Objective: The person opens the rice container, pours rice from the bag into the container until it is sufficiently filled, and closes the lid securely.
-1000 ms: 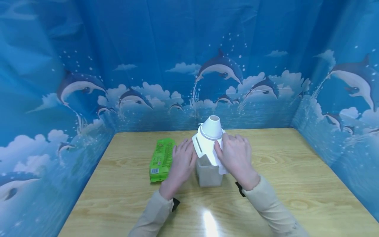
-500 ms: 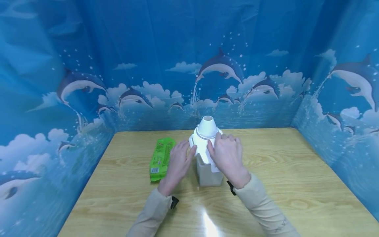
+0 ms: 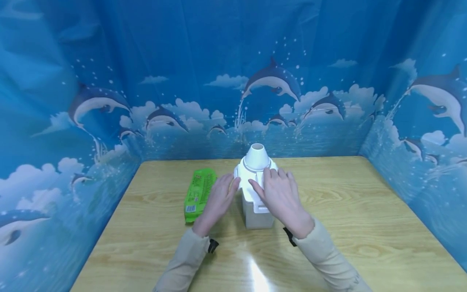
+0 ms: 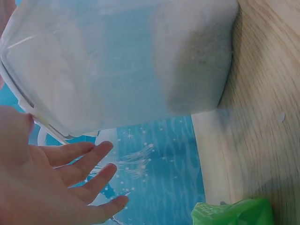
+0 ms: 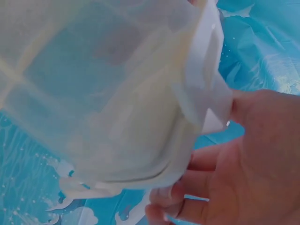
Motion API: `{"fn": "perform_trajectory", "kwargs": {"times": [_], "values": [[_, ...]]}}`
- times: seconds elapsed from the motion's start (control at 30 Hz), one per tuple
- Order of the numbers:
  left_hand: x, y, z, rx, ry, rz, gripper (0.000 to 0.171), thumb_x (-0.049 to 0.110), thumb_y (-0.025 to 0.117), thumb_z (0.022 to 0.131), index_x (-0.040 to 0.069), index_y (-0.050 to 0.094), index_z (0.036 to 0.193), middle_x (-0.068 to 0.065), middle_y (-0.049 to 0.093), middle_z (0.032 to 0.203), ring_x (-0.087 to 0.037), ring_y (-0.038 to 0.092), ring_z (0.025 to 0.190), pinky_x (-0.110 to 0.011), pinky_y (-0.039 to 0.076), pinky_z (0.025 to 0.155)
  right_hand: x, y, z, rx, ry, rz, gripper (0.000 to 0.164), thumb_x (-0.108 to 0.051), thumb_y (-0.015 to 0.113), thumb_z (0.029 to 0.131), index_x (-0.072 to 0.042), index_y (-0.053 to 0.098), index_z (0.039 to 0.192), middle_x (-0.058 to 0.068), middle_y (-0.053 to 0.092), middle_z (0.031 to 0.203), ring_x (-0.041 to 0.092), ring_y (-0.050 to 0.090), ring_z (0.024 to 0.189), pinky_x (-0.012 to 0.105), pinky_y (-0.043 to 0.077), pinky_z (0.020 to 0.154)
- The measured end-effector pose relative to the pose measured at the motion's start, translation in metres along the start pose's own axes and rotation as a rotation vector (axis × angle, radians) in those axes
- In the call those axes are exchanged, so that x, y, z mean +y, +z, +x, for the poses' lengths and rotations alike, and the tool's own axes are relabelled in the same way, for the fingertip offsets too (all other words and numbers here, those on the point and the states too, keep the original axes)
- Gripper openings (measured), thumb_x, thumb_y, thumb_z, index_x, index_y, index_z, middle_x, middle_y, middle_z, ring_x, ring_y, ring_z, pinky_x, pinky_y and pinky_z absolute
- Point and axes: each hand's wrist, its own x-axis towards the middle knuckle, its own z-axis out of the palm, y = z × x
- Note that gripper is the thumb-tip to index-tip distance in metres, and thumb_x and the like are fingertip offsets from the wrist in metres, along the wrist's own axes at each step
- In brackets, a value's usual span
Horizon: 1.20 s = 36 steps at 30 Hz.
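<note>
A translucent plastic storage container (image 3: 259,220) stands upright on the table, with pale contents in its lower part (image 4: 201,61). On its top sits a white lid (image 3: 249,181) with a cone-shaped spout (image 3: 257,159) and latch flaps at its sides. My left hand (image 3: 219,194) is at the lid's left edge. In the left wrist view its thumb touches the rim, while the fingers spread out beside the container. Over the lid's right side is my right hand (image 3: 283,194). Its thumb touches a flap (image 5: 206,101) in the right wrist view, and its fingers curl around the lid's edge.
A green packet (image 3: 199,194) with a barcode lies left of the container, close to my left hand. The wooden table (image 3: 350,227) ends at a blue dolphin-print curtain (image 3: 204,101) at the back and sides.
The lid has come down from a tilt and moved slightly left onto the container's top. Its front flap now hangs over the front. The left thumb has spread away from the fingers.
</note>
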Motion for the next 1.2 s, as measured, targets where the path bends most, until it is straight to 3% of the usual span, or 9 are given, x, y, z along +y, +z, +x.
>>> {"fn": "perform_trajectory", "kwargs": {"times": [0.2, 0.37, 0.57, 0.7, 0.83, 1.2], "values": [[0.002, -0.002, -0.001, -0.024, -0.043, -0.008, 0.058, 0.044, 0.035, 0.110, 0.001, 0.050, 0.146, -0.022, 0.049, 0.150, -0.042, 0.040, 0.143, -0.059, 0.025, 0.120, 0.011, -0.003, -0.002, -0.101, 0.058, 0.115, 0.044, -0.045, 0.062, 0.099, -0.002, 0.066, 0.093, 0.013, 0.066, 0.082, 0.033, 0.064, 0.080, 0.046, 0.053, 0.070], [0.006, -0.005, -0.003, -0.024, -0.084, -0.022, 0.066, 0.051, 0.032, 0.109, 0.007, 0.032, 0.158, -0.017, 0.033, 0.161, -0.039, 0.028, 0.150, -0.058, 0.018, 0.123, 0.030, -0.002, -0.003, -0.071, 0.114, 0.226, 0.029, -0.032, 0.061, 0.102, -0.004, 0.071, 0.103, 0.013, 0.068, 0.097, 0.033, 0.062, 0.092, 0.047, 0.055, 0.079], [0.012, -0.007, -0.004, -0.048, 0.019, -0.028, 0.066, 0.049, 0.035, 0.109, 0.009, 0.026, 0.160, -0.013, 0.026, 0.165, -0.036, 0.025, 0.151, -0.058, 0.018, 0.123, 0.054, 0.008, -0.012, -0.044, 0.101, 0.288, 0.027, -0.017, 0.057, 0.104, -0.001, 0.069, 0.122, 0.020, 0.070, 0.116, 0.040, 0.062, 0.111, 0.053, 0.050, 0.099], [0.016, -0.006, -0.005, -0.095, 0.007, -0.022, 0.070, 0.052, 0.034, 0.108, 0.010, 0.020, 0.162, -0.010, 0.018, 0.168, -0.033, 0.020, 0.153, -0.059, 0.016, 0.123, 0.060, 0.015, -0.021, -0.115, 0.084, 0.348, 0.034, -0.015, 0.054, 0.104, 0.001, 0.062, 0.134, 0.022, 0.067, 0.127, 0.044, 0.060, 0.121, 0.056, 0.045, 0.107], [0.018, -0.004, -0.006, -0.099, -0.012, -0.001, 0.072, 0.053, 0.035, 0.107, 0.010, 0.017, 0.162, -0.010, 0.015, 0.168, -0.033, 0.017, 0.154, -0.059, 0.014, 0.123, 0.060, 0.022, -0.027, -0.153, 0.080, 0.397, 0.039, -0.015, 0.052, 0.106, 0.003, 0.057, 0.139, 0.025, 0.062, 0.134, 0.047, 0.056, 0.126, 0.059, 0.042, 0.110], [0.021, 0.003, -0.009, -0.091, -0.013, 0.004, 0.072, 0.053, 0.032, 0.108, 0.011, 0.014, 0.163, -0.007, 0.012, 0.168, -0.028, 0.016, 0.155, -0.056, 0.011, 0.124, 0.055, 0.025, -0.031, -0.063, 0.090, 0.418, 0.036, -0.010, 0.055, 0.103, 0.005, 0.060, 0.135, 0.025, 0.065, 0.128, 0.046, 0.059, 0.123, 0.061, 0.047, 0.104]]}}
